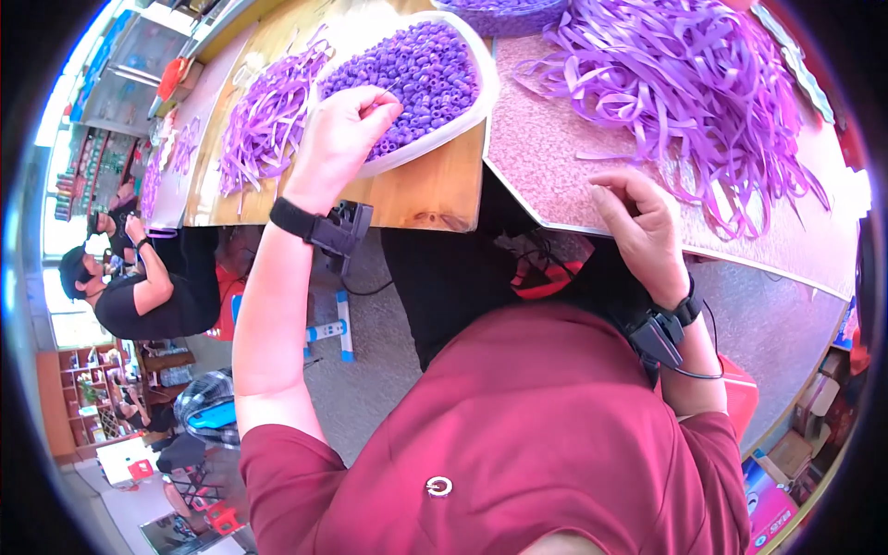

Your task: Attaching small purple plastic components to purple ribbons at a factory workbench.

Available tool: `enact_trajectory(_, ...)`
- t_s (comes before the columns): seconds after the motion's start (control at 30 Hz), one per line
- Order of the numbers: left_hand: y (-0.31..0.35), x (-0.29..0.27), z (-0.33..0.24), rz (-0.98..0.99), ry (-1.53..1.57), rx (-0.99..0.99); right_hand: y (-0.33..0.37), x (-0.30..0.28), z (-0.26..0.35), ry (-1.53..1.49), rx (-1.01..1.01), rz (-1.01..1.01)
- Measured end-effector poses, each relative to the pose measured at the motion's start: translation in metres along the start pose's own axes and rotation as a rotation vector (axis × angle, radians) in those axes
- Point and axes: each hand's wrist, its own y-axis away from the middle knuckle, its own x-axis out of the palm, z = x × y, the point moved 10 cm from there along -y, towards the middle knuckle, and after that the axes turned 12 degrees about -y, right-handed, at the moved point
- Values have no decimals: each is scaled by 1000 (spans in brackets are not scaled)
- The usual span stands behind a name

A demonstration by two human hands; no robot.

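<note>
My left hand (344,131) is over the near left edge of a white plastic tub (487,92) full of purple beads (421,69). Its fingers are curled into a pinch, and whatever they may hold is too small to make out. My right hand (642,227) hovers at the front edge of the pinkish table mat (546,153), thumb and forefinger drawn together. Nothing can be named between those fingertips. Close beyond that hand spreads a big heap of loose purple ribbons (684,88). A smaller bunch of purple ribbons (266,125) lies left of the tub.
Part of a purple container (509,20) shows at the far edge. The wooden tabletop (435,199) ends just before my body. Dark devices are strapped to both my wrists, the left with a hanging cable (370,290). Two people (139,296) sit at the far left.
</note>
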Motion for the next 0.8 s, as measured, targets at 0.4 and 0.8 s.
enact_trajectory(0.4,83,26,-150,-161,618,180,27,52,66,-850,296,306)
enact_trajectory(0.8,97,50,-137,-165,703,250,27,52,34,-882,402,199)
